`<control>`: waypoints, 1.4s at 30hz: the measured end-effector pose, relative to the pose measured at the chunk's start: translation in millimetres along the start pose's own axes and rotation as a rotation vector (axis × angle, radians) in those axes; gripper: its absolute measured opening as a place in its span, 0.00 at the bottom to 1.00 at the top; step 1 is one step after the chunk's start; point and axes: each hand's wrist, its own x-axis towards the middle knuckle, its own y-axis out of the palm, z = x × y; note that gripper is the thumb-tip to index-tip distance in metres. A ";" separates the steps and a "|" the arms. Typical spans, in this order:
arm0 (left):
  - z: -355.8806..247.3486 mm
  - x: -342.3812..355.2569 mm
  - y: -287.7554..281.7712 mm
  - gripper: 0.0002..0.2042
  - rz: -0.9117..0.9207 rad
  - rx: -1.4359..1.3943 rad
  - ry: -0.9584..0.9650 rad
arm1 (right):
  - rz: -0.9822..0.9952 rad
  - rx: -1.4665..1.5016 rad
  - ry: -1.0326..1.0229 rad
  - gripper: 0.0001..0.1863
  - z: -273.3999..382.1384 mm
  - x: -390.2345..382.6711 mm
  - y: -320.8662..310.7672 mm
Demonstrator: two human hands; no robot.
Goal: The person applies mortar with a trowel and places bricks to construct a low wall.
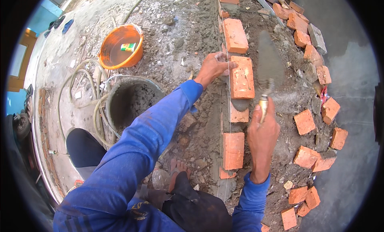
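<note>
Gripping brick [241, 77] left hand [213, 67]; right hand [262, 132] trowel [269, 68].

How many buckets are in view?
2. An orange bucket with water sits at upper left; a grey bucket crusted with mortar stands below it, beside the left arm. Others may be hidden outside the frame.

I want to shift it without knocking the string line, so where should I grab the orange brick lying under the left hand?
Probably by its two long sides, from above. The orange brick lies flat, lengthwise in the row; the left hand already holds its string-side edge, and the trowel side is open.
</note>
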 end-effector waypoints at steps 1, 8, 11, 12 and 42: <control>5.5 2.3 -0.7 0.27 0.003 0.001 0.030 | 0.007 -0.007 0.028 0.24 3.3 -1.3 -1.3; -56.5 -88.7 -72.3 0.24 -0.213 0.487 0.352 | -0.038 0.051 -0.015 0.23 2.2 -16.8 -21.6; -83.1 -178.4 -181.9 0.21 -0.703 0.716 0.509 | 0.087 0.291 0.033 0.20 33.5 -51.5 -56.3; -80.2 -202.9 -231.5 0.28 -0.814 0.838 0.589 | 0.162 0.355 0.055 0.19 43.8 -62.3 -61.8; 31.0 -288.1 -250.9 0.31 -0.248 0.274 0.282 | 1.138 0.000 -0.318 0.27 58.4 -113.5 222.9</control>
